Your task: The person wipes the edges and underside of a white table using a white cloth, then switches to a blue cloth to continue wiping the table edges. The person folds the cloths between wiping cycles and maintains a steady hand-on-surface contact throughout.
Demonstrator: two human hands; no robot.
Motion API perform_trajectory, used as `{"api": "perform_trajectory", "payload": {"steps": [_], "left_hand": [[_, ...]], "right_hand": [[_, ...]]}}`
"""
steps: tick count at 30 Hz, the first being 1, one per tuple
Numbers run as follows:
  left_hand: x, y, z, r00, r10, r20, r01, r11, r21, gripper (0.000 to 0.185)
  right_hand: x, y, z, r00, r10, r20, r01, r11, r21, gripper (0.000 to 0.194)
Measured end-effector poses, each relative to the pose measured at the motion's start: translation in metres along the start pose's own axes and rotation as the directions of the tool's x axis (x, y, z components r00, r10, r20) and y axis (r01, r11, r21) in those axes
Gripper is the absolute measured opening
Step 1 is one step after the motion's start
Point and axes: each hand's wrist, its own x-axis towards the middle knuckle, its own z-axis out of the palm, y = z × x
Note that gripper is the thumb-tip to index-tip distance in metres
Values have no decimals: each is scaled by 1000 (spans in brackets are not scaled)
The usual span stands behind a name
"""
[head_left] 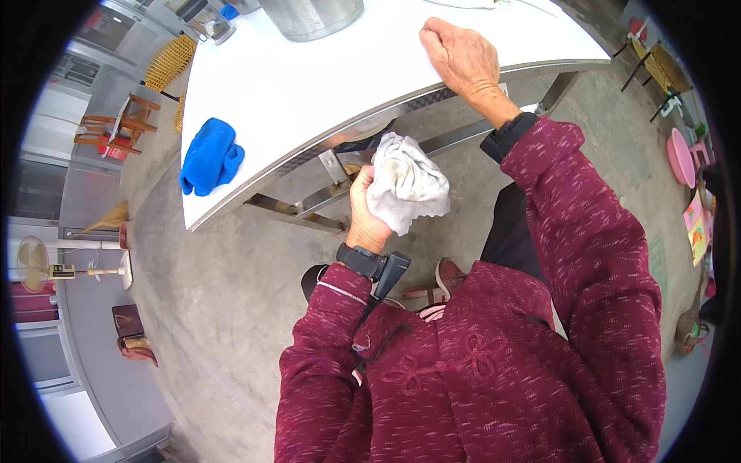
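Note:
My left hand [369,215] holds a crumpled, stained white cloth [408,179] just in front of the table's near edge. My right hand [463,55] is over the white tabletop [301,81], back of the hand up and fingers curled; whether it holds anything under the fingers cannot be seen. A folded blue cloth [212,156] lies at the table's left corner. Farther back on the tabletop stands a round metal pot [312,17], cut off by the picture's edge.
A clear container [208,23] stands at the table's far left. Metal table legs [558,92] and a frame are under the tabletop. Woven chairs [169,62], a wooden chair [130,121], a fan [33,263] and a pink basin [680,157] stand around the concrete floor.

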Motion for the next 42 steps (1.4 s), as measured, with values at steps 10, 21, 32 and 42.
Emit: {"api": "perform_trajectory", "payload": {"steps": [10, 21, 32, 42], "left_hand": [[-32, -9, 52, 978, 208, 18, -207, 950, 232, 42], [-2, -33, 80, 986, 148, -74, -90, 856, 510, 46], [27, -43, 138, 861, 416, 293, -26, -538, 842, 22], [66, 5, 163, 809, -76, 583, -132, -990, 55, 39]], "right_hand": [[-34, -5, -37, 984, 82, 157, -171, 676, 717, 26], [-178, -3, -27, 467, -124, 876, -806, -467, 364, 73], [-138, 92, -50, 681, 208, 702, -334, -765, 551, 47], [-73, 193, -47, 463, 556, 690, -157, -715, 681, 69]]}}
